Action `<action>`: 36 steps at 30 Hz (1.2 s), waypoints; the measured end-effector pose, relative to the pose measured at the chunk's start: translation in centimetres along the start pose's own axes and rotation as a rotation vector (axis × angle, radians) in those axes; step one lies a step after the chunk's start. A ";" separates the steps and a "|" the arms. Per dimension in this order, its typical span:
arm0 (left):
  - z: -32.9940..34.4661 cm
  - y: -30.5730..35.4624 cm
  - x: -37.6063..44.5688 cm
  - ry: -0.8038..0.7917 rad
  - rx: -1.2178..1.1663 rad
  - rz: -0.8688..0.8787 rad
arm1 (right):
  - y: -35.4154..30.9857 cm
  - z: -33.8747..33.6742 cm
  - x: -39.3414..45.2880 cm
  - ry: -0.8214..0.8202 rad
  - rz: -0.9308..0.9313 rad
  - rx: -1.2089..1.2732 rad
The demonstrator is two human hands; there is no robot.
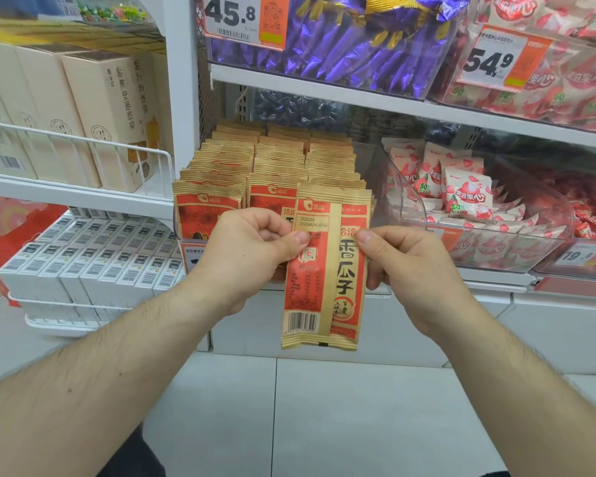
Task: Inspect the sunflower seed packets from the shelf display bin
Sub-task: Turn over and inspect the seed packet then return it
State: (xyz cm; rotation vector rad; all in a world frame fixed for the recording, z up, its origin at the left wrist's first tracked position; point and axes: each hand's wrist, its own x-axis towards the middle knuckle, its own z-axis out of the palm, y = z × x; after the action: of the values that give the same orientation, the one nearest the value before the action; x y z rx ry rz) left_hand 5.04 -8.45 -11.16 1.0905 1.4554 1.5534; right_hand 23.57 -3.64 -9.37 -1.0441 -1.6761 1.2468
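Kraft-paper red-printed sunflower seed packet (324, 270), centre frame, is pinched at both edges by left hand (246, 251) and right hand (405, 266), its back under inspection; binned packets (272, 160) remain.

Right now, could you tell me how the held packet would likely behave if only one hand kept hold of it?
The packet is a thin, flat paper-like pouch, so probably light. It hangs straight below the left hand and right hand, pinched near mid-height, so it seems fairly stiff. Held by one edge it might sag or swing slightly.
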 end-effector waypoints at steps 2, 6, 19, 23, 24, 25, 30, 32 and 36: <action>0.0 0.1 0.1 0.009 -0.032 -0.004 | 0.0 0.0 0.0 -0.016 0.007 0.007; -0.1 0.2 0.2 0.032 -0.057 -0.006 | -0.1 0.1 -0.1 -0.060 0.015 -0.011; -0.2 0.4 0.3 0.069 -0.154 -0.030 | -0.4 -0.7 -0.4 -0.208 -0.005 -0.122; -0.2 0.3 0.3 0.070 -0.170 -0.038 | -0.6 -0.8 -0.5 -0.234 -0.010 -0.102; -0.3 0.3 0.3 0.073 -0.178 -0.039 | -0.7 -0.8 -0.5 -0.245 -0.012 -0.092; -0.3 0.4 0.4 0.079 -0.188 -0.040 | -0.8 -0.8 -0.6 -0.257 -0.014 -0.085; -0.3 0.5 0.4 0.095 -0.236 -0.060 | -1.0 -0.9 -0.8 -0.306 -0.031 -0.125; -0.4 0.5 0.5 0.100 -0.260 -0.068 | -1.0 -1.0 -0.9 -0.324 -0.050 -0.169; -0.1 0.0 0.5 0.082 -0.279 -0.071 | -1.1 -0.6 -1.2 -0.348 -0.105 -0.287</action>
State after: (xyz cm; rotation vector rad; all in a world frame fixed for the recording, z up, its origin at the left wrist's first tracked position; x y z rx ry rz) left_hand 4.81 -8.01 -11.12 0.8121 1.2685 1.7071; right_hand 24.42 -4.74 -8.27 -0.9249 -2.1988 1.1932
